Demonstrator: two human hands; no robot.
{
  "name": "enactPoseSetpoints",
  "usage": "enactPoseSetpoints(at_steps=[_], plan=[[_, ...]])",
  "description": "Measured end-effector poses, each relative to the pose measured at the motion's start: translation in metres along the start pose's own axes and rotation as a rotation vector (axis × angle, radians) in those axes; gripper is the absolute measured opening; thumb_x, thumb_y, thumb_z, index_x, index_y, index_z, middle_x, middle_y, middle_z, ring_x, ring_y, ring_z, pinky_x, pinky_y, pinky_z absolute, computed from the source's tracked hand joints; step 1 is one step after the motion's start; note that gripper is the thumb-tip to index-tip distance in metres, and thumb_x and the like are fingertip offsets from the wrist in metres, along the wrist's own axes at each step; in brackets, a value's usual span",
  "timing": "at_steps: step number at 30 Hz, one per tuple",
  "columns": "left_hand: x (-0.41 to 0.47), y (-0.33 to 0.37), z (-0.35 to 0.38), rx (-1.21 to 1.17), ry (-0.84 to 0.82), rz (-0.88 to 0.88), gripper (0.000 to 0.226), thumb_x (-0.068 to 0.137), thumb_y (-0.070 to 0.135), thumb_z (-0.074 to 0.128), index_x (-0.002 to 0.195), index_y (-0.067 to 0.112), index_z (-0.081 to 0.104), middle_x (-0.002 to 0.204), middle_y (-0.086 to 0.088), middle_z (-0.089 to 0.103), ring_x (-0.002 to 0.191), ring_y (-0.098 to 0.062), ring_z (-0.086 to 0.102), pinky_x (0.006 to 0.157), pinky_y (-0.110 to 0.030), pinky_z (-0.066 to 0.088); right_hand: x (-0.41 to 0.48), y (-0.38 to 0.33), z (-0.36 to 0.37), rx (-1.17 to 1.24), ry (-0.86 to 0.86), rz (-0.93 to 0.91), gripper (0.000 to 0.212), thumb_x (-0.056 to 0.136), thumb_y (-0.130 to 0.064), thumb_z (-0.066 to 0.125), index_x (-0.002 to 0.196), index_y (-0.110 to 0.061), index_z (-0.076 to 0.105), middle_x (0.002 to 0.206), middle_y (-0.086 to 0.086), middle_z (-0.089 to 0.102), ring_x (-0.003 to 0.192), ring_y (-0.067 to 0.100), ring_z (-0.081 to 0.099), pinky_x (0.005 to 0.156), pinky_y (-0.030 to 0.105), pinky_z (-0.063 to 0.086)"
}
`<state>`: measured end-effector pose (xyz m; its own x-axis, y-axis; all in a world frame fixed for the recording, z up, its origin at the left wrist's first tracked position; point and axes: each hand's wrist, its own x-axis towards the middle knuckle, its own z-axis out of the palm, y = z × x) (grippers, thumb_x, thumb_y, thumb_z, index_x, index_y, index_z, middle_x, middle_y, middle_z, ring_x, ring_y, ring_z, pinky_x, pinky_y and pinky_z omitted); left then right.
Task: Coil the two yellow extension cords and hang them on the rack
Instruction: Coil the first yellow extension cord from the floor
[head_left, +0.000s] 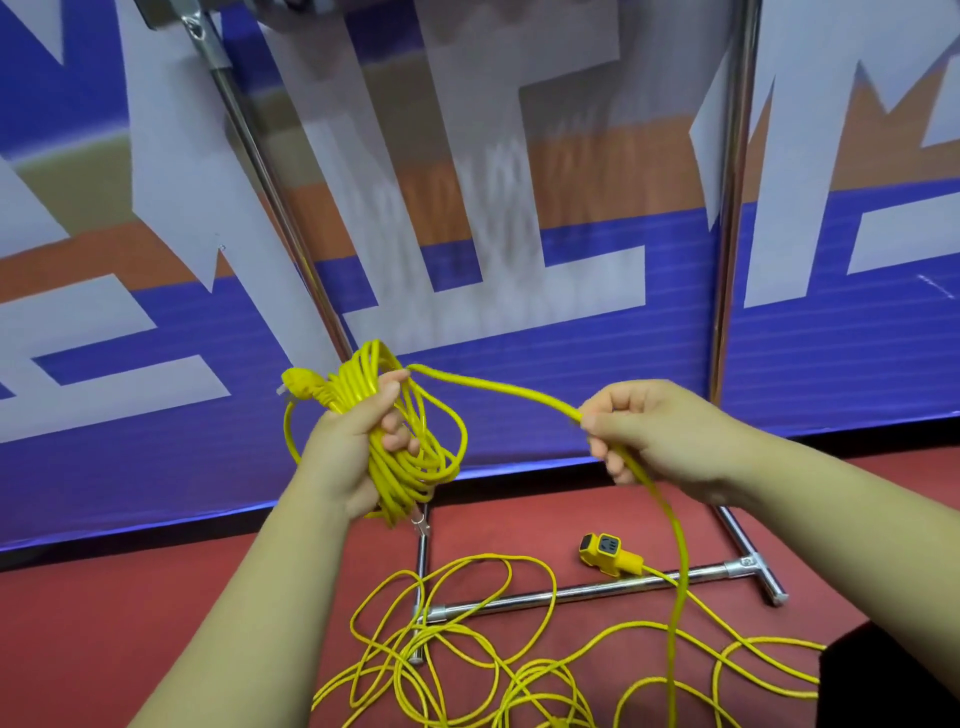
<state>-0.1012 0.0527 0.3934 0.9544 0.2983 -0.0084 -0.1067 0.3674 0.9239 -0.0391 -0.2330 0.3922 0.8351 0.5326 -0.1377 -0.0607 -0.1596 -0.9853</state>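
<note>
Forearms: two bare forearms reach up from the bottom edge, one on each side.
Left hand: the left hand (358, 436) is curled around a coil (415, 452) of yellow cord, gripping it in front of the rack.
Plug: a yellow plug (304, 387) sticks out at the coil's upper left.
Right hand: the right hand (660, 431) pinches the cord strand (498, 387) that runs across from the coil; below the fingers it drops to the floor.
Loose cord: tangled yellow loops (467, 649) lie on the red floor (130, 597), over the rack's base bar (571, 592).
Socket: a yellow socket block (610, 553) lies on the floor just behind that bar.
Rack: chrome uprights (732, 208) rise behind the hands.
Backdrop: a blue, white and orange banner (519, 291).
</note>
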Motion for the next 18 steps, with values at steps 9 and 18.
enactPoseSetpoints(at_steps=[9,18], plan=[[-0.007,0.000,-0.005,-0.146,-0.015,-0.086,0.015,0.089,0.028,0.060,0.086,0.017,0.070,0.055,0.006,0.037,0.041,-0.005,0.038,0.053,-0.027,0.050,0.014,0.003,-0.012,0.378,0.377,0.204,0.016,0.099,-0.015,0.056,0.096,-0.004,0.067,0.070,0.005,0.065,0.052,0.011,0.059,0.049,0.024,0.049],[-0.016,-0.015,0.013,0.036,-0.069,-0.159,0.011,0.085,0.017,0.068,0.083,0.011,0.059,0.061,-0.003,0.047,0.046,-0.013,0.049,0.053,-0.030,0.053,0.010,0.000,0.000,0.486,0.336,0.071,0.010,0.098,-0.016,0.061,0.099,-0.008,0.067,0.081,0.008,0.067,0.057,0.011,0.060,0.054,0.023,0.051]])
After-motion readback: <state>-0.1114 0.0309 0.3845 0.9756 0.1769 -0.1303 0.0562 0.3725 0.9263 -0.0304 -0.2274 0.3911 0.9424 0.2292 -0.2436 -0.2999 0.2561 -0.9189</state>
